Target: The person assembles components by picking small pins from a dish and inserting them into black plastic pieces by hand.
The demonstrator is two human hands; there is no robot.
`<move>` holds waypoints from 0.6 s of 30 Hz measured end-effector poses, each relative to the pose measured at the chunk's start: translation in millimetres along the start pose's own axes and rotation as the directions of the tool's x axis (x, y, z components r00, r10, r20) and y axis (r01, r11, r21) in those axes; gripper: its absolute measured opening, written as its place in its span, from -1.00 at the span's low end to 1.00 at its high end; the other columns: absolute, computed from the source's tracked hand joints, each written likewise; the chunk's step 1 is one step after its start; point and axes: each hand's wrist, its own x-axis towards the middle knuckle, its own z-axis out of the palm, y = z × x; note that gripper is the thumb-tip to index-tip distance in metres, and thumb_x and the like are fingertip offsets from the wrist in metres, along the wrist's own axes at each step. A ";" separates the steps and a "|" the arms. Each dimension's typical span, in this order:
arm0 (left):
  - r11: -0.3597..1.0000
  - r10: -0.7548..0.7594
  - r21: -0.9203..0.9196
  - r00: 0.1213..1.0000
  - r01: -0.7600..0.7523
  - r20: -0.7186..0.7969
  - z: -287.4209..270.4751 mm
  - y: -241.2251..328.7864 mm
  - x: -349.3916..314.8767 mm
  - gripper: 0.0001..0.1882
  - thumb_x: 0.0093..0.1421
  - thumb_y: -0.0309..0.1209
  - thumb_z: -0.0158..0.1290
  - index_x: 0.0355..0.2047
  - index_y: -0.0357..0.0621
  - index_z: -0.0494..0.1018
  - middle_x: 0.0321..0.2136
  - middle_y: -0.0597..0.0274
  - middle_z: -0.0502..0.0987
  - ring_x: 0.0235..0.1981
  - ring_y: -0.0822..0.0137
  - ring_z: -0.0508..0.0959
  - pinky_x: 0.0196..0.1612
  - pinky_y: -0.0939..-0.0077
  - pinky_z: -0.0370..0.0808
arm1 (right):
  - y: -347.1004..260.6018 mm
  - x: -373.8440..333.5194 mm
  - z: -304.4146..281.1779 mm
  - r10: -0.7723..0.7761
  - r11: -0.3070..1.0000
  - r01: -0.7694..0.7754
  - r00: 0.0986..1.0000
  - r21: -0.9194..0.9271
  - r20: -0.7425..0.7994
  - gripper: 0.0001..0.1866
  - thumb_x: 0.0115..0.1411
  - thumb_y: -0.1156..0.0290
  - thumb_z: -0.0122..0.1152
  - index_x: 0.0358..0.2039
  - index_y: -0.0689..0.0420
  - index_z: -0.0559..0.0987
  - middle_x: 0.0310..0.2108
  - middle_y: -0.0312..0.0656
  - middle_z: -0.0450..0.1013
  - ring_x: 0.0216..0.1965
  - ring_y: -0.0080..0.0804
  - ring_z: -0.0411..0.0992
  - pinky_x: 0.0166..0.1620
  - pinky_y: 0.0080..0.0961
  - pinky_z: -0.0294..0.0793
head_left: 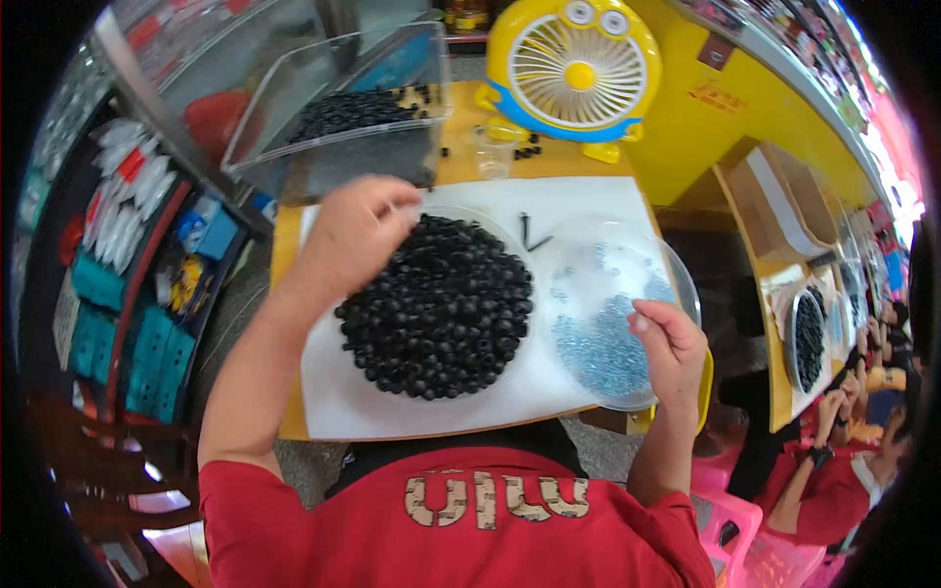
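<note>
My left hand [365,232] is raised over the upper left rim of a round tray heaped with small black round pieces [441,309]. Its fingers are curled together and slightly blurred; whatever they hold, if anything, does not show. At the right, my right hand [672,351] hovers over the right side of a clear round tray [676,265] with a layer of small pale blue, shiny pieces [598,348]. Thumb and forefinger are pinched together there, on something too small to make out. Between the trays' far sides, two thin black pieces [525,232] lie on a white sheet [328,397].
A clear plastic box [333,137] of black pieces stands far left. Behind the trays are a clear cup [493,155] and a yellow cartoon fan [578,73]. Shelves of packages [127,265] line the left. At the right, people sit by another table [779,392].
</note>
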 end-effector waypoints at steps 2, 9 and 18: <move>0.971 0.133 0.184 0.984 -0.153 0.115 29.0 1.1 -5.9 -0.80 -0.07 -0.53 -0.01 -0.36 -0.25 0.40 -0.39 0.05 0.42 -0.35 0.09 0.42 -0.28 0.41 0.36 | 6.6 8.0 -2.5 -0.013 0.995 0.012 1.000 -0.097 -0.011 -0.84 -0.01 0.62 0.04 -0.36 0.29 0.49 -0.50 -0.26 0.43 -0.43 -0.61 0.38 -0.34 -0.73 0.34; 0.934 0.226 0.239 0.958 -0.264 0.175 53.5 -8.1 0.1 -0.78 -0.11 -0.61 -0.05 -0.37 -0.24 0.37 -0.44 0.11 0.41 -0.39 0.16 0.44 -0.30 0.42 0.37 | 21.3 32.5 -12.6 0.122 0.955 -0.116 0.993 -0.272 0.005 -0.83 -0.03 0.45 0.10 -0.38 0.20 0.51 -0.49 -0.14 0.45 -0.43 -0.42 0.43 -0.34 -0.61 0.36; 0.393 -0.281 -0.745 0.842 0.539 0.461 26.6 29.4 -45.8 -0.78 -0.09 -0.69 -0.07 -0.38 -0.26 0.39 -0.42 0.16 0.44 -0.50 0.44 0.47 -0.47 0.63 0.49 | 61.3 68.7 4.4 0.075 0.724 0.138 0.958 -0.676 0.275 -0.86 -0.05 0.47 0.00 -0.45 0.21 0.47 -0.40 0.03 0.40 -0.34 -0.05 0.36 -0.24 -0.29 0.34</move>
